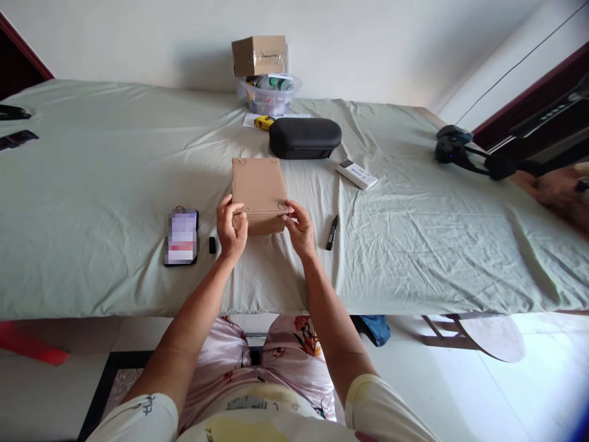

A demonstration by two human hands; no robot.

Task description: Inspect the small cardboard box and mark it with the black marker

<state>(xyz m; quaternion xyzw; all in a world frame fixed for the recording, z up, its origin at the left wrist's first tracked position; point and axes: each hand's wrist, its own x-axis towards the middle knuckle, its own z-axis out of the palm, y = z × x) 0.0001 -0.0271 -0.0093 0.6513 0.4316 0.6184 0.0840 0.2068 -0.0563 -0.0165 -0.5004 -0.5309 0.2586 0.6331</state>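
Note:
A brown cardboard box sits on the cloth-covered table in front of me, its lid down and dark pen marks at the lid's corners. My left hand grips the near left corner, thumb on the front edge. At the near right corner, my right hand pinches the lid's edge between thumb and fingers. A black marker lies to the right of my right hand. Left of my left hand is a small black cap, and beyond it a phone with a blurred screen.
Behind the box lie a black hard case, a yellow tool and a white device. A plastic basin against the wall carries another carton. A black headset is at the right. Beneath the table edge stands a stool.

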